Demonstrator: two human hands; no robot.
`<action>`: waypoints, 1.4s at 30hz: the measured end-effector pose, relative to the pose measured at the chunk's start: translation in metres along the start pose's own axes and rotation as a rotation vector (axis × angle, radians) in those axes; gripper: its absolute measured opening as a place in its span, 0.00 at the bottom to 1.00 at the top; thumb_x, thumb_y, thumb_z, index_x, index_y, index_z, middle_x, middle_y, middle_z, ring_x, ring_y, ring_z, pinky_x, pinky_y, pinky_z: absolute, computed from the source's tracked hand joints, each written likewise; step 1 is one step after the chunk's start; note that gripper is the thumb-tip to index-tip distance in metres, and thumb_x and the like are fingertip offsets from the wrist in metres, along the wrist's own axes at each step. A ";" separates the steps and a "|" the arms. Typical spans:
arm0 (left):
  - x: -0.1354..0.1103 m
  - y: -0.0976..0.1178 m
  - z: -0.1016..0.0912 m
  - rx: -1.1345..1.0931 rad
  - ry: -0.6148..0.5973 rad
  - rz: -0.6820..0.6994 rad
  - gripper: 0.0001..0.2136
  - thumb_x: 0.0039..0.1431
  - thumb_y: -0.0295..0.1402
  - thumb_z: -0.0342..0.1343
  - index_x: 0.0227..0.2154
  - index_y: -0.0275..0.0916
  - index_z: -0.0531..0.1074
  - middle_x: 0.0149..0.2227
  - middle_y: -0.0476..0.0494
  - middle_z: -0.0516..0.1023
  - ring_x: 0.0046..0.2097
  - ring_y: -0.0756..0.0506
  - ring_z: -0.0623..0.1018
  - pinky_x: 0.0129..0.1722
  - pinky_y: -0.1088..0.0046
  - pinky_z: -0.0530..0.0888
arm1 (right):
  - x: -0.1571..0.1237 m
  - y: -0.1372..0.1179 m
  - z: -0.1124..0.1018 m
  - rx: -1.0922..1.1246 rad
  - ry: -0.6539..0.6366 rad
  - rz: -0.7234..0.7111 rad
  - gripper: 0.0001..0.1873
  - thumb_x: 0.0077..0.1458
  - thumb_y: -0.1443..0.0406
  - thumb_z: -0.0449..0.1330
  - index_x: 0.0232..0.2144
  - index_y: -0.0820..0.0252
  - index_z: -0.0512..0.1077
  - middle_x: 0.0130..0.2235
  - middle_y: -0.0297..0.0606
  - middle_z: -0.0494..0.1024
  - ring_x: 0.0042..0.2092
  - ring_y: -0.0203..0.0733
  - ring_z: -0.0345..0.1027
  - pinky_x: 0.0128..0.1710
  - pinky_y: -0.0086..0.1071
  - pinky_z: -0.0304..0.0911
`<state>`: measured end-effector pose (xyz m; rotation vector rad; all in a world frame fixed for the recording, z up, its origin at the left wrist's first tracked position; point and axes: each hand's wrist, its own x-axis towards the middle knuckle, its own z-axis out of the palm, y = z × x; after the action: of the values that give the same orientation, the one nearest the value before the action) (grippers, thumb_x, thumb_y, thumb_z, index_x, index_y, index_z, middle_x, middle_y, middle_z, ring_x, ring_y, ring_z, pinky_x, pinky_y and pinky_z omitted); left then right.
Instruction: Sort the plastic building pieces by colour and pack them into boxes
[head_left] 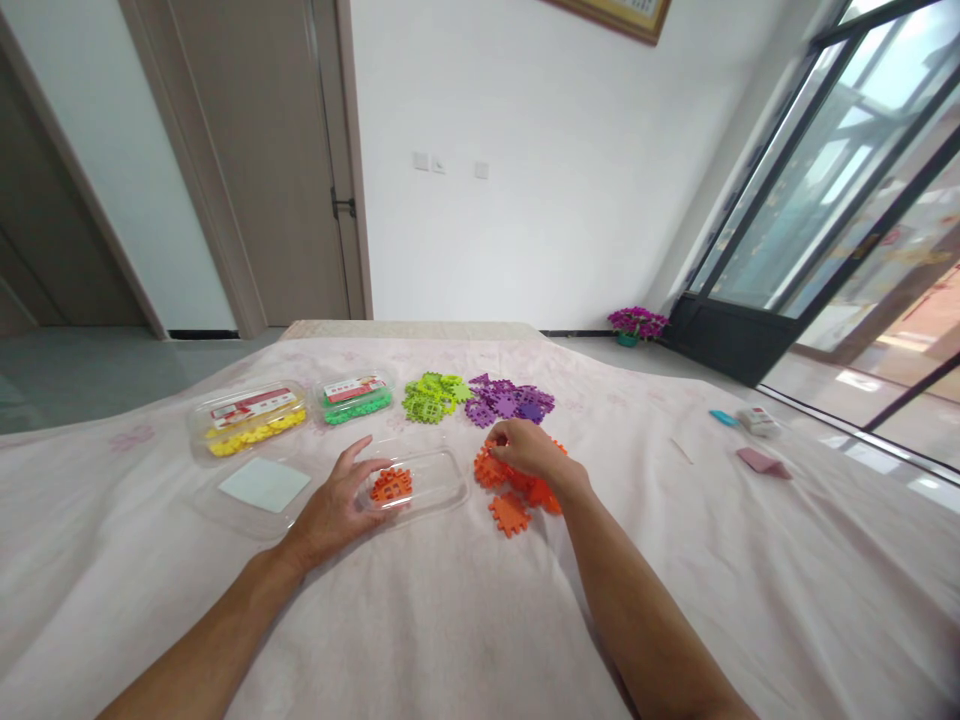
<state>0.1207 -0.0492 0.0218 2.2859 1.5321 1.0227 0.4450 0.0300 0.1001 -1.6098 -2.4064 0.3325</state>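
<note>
My left hand [346,503] grips the left end of a clear plastic box [442,478] on the cloth, thumb and fingers on either side of it. Inside that box, at its left end, lie a few orange toothed puzzle pieces [392,486]. My right hand [529,447] is bent over a pile of orange pieces [536,490] to the right of the box, its fingertips pinched on an orange puzzle piece [489,468]. One flat orange piece [510,514] lies at the near side of the pile.
Beyond the box sit lime green pieces [435,397] and purple pieces [506,400]. Closed boxes of yellow pieces [255,425] and green pieces [356,403] stand at left, near a clear lid [262,487]. A pink cloth [763,462] and small items lie far right.
</note>
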 end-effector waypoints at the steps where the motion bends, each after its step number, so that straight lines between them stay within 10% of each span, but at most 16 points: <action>1: 0.000 0.001 0.000 -0.003 0.004 0.002 0.26 0.53 0.50 0.62 0.53 0.45 0.71 0.67 0.37 0.55 0.65 0.36 0.65 0.61 0.55 0.67 | 0.000 -0.001 -0.004 0.014 0.065 0.006 0.11 0.51 0.68 0.57 0.34 0.59 0.79 0.34 0.37 0.80 0.35 0.38 0.70 0.33 0.27 0.57; 6: -0.001 0.006 -0.002 -0.006 0.011 0.027 0.26 0.53 0.50 0.62 0.52 0.45 0.72 0.66 0.37 0.57 0.64 0.35 0.66 0.61 0.58 0.68 | 0.003 -0.011 -0.012 0.226 0.352 0.020 0.12 0.55 0.66 0.55 0.38 0.60 0.77 0.36 0.36 0.80 0.36 0.39 0.71 0.35 0.27 0.59; 15: -0.002 0.008 0.000 0.021 -0.030 0.061 0.26 0.53 0.50 0.61 0.53 0.46 0.71 0.68 0.39 0.54 0.64 0.36 0.67 0.61 0.59 0.69 | 0.001 -0.052 0.021 0.177 0.108 -0.152 0.14 0.53 0.64 0.63 0.43 0.58 0.78 0.41 0.38 0.81 0.41 0.41 0.72 0.42 0.29 0.62; 22: -0.001 0.002 0.001 0.017 -0.004 0.062 0.26 0.52 0.50 0.63 0.52 0.46 0.73 0.66 0.38 0.58 0.64 0.35 0.66 0.61 0.58 0.68 | 0.000 -0.030 0.003 0.107 0.159 -0.043 0.15 0.58 0.67 0.58 0.47 0.60 0.77 0.47 0.41 0.80 0.46 0.42 0.72 0.46 0.30 0.62; 33: 0.000 -0.004 -0.002 -0.010 0.019 0.035 0.23 0.52 0.49 0.63 0.49 0.45 0.75 0.64 0.37 0.60 0.63 0.34 0.67 0.61 0.54 0.68 | 0.000 -0.014 0.016 -0.233 -0.161 -0.124 0.24 0.45 0.63 0.69 0.48 0.56 0.78 0.45 0.43 0.79 0.50 0.49 0.67 0.46 0.32 0.59; 42: 0.002 -0.011 -0.003 0.037 0.132 -0.055 0.22 0.51 0.51 0.63 0.46 0.45 0.76 0.63 0.38 0.63 0.62 0.35 0.69 0.61 0.53 0.68 | -0.004 -0.010 -0.010 0.305 -0.067 -0.093 0.12 0.49 0.64 0.64 0.38 0.61 0.79 0.28 0.31 0.73 0.29 0.33 0.63 0.28 0.25 0.54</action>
<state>0.1106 -0.0435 0.0191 2.2265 1.6682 1.1604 0.4408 0.0231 0.1130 -1.3694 -2.3300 0.7074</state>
